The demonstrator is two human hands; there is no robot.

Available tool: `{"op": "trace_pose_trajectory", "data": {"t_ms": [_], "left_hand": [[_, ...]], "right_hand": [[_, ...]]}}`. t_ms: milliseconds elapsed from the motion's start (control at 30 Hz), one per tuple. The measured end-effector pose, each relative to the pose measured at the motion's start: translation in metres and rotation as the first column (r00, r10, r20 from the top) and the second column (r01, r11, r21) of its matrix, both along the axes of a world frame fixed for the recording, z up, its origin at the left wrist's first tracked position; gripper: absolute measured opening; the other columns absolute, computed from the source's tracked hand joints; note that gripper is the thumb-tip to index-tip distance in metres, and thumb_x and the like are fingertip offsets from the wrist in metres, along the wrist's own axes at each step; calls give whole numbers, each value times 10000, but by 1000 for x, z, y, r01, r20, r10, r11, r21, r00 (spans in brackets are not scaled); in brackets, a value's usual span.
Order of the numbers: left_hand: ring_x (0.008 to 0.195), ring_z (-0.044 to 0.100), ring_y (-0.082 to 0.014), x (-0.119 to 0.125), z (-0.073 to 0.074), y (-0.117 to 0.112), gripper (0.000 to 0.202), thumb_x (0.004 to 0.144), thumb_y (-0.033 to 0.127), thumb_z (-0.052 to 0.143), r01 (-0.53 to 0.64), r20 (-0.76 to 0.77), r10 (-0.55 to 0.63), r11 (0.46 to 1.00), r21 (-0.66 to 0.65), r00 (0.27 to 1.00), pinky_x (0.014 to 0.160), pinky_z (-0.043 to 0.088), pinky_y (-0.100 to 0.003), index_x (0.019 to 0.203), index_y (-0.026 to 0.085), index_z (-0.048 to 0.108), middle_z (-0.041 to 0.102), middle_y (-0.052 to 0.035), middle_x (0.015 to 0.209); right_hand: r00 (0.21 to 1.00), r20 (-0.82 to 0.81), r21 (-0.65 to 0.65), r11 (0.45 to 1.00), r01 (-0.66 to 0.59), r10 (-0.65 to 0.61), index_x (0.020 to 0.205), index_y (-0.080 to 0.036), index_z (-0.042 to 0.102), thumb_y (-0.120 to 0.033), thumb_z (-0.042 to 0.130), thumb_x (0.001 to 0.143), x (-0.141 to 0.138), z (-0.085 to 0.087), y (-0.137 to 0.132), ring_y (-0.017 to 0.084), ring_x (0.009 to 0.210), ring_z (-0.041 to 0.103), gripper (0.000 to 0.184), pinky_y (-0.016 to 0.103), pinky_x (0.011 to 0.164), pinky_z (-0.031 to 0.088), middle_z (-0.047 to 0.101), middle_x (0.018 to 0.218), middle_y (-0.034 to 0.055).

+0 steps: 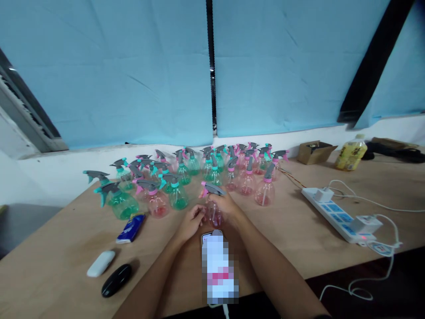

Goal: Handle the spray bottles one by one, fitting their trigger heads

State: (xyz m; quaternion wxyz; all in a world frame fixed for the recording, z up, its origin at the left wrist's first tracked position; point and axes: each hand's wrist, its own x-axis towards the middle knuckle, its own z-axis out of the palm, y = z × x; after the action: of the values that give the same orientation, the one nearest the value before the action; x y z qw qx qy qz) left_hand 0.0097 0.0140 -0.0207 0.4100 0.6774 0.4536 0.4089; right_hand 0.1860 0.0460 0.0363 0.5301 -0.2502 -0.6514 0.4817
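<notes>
Pink spray bottle (215, 217) — between hands (226, 204)

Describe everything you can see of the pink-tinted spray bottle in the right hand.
The transparent, pink-tinted, plastic-looking spray bottle has a rounded body and a grey sprayer head with a pink front pointing left. It is roughly upright, just beyond the bright-screened rectangular phone. The bare right hand grips it near the neck; the bare left hand is close beside its body, contact unclear.

I'm making out no words: the yellow bottle (350, 154) at the far right is showing dark characters too blurred to read.
</notes>
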Motion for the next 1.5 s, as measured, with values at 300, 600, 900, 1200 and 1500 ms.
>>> {"op": "trace_pose_trajectory", "data": {"t_ms": [300,600,900,1200,1500], "left_hand": [[550,516,-110,1,3,-2,287,923,453,513,1,-14,-1,1000,5,1000,576,409,-239,980,185,597,597,29,700],[560,522,-120,0,0,0,345,904,495,534,0,3,0,1000,-7,1000,565,413,-242,1039,184,597,599,23,699],[577,529,-124,2,3,-3,437,915,502,522,-1,7,1,1000,-19,1000,584,424,-251,1207,178,531,594,27,702],[486,529,-92,3,5,-6,421,856,460,622,-24,163,31,999,-44,986,522,391,-205,1127,246,380,633,69,668],[526,614,-117,-2,11,-3,183,799,348,590,-160,167,162,987,-27,973,438,376,-187,890,205,521,655,23,725]], "right_hand": [[999,-32,22,1000,-17,18,671,-200,661,-174,505,654,0,8,-4,138,657,566,159,246,628,453,631,686,-5],[997,-54,18,998,52,-51,747,-219,702,-169,519,664,-2,-5,6,139,652,574,207,243,609,465,677,743,-3],[975,-26,57,973,224,-222,906,-216,716,-227,528,764,-5,-9,5,136,653,556,236,253,638,457,657,756,-8],[866,90,434,802,410,-492,1182,-219,585,-321,580,867,-5,-31,6,240,1101,535,331,406,1010,405,617,1141,88],[744,277,419,773,476,-608,1270,-160,433,-376,379,969,-14,-55,17,274,1147,462,375,487,1009,381,502,1189,135]]}}
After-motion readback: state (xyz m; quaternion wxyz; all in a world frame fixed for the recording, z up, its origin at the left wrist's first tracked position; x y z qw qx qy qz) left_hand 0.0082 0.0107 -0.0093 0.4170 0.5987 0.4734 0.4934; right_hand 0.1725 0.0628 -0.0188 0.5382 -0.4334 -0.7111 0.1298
